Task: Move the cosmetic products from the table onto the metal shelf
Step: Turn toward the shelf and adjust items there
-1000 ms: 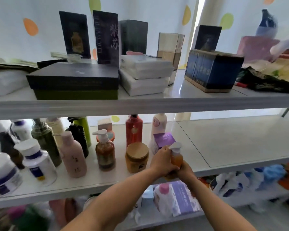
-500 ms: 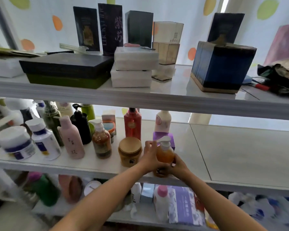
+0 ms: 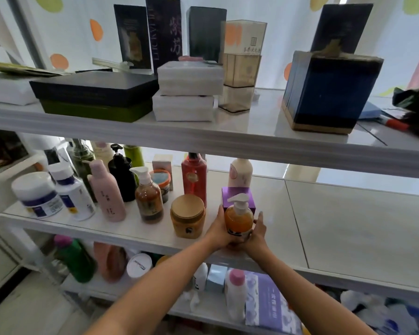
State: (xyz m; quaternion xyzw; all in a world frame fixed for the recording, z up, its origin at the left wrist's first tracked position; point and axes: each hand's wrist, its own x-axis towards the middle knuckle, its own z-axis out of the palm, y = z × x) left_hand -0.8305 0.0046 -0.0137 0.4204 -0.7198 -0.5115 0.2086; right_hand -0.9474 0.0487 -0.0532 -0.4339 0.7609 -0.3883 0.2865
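Note:
An orange pump bottle [image 3: 238, 220] with a white pump head stands upright at the front edge of the middle metal shelf [image 3: 348, 238]. My left hand [image 3: 219, 229] wraps its left side and my right hand [image 3: 258, 232] cups its right side near the base. Just behind the bottle stands a purple box [image 3: 229, 194]. To the bottle's left sits a round amber jar [image 3: 188, 216] with a tan lid.
Several bottles and jars fill the left half of the middle shelf, among them a red bottle [image 3: 194, 177] and a pink bottle [image 3: 108, 192]. Its right half is bare. Boxes [image 3: 94, 91] crowd the top shelf; more products lie on the bottom shelf [image 3: 235, 293].
The view has swung left and come closer. The orange bottle now stands lower, with its base on the shelf's front edge, and both hands have stayed on it.

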